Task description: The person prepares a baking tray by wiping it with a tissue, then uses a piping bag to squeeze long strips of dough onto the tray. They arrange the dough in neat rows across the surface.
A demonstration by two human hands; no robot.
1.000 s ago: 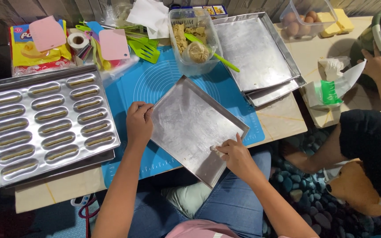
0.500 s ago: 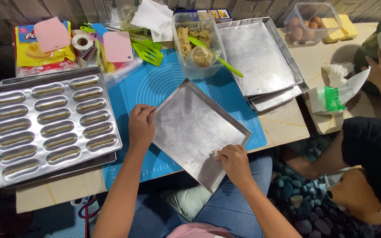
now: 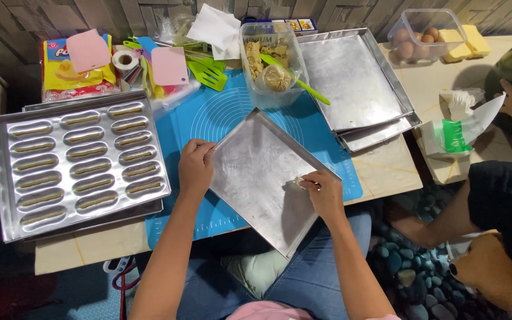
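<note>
Left hand point(image 3: 195, 167) gripping the baking tray point(image 3: 256, 178) by its left rim, right hand point(image 3: 325, 192) pinching a small pale lump point(image 3: 299, 182) against the metal: likely light, stiff, slick, best held at the rims.

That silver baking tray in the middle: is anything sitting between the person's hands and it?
Nothing visible. The left hand grips the silver tray at its left edge, and the right hand presses a small pale lump directly onto the tray's inner surface near the right rim.
</note>
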